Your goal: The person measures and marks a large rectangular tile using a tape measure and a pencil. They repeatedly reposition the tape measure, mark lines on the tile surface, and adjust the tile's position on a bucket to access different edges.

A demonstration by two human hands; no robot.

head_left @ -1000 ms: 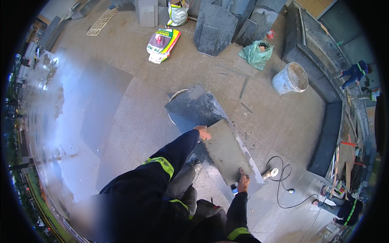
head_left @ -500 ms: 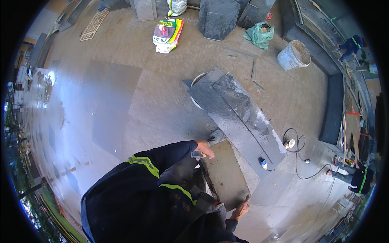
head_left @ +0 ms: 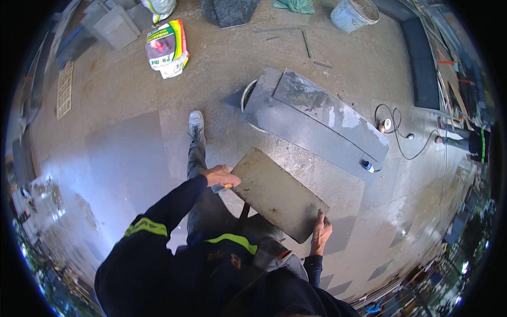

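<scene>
Between my hands a rectangular tile is held in front of my body, its dull grey-beige face up with dark stains. My left hand grips its left end. That hand also has a small grey tool with an orange part in it, of a kind I cannot make out. At the opposite end my right hand is closed on the tile's edge, thumb along the top face. Beyond the tile, long dark slabs lie stacked, partly over a round rim.
A blue-and-white plug connector rests on the slabs' near right end. A black cable curls on the floor beside a white round piece. Farther off are a bag and a bucket. Another person is at far right.
My view has turned to the right and I have stepped; my left foot now shows ahead on the floor. The tile has swung round to lie more crosswise, both hands still on it.
</scene>
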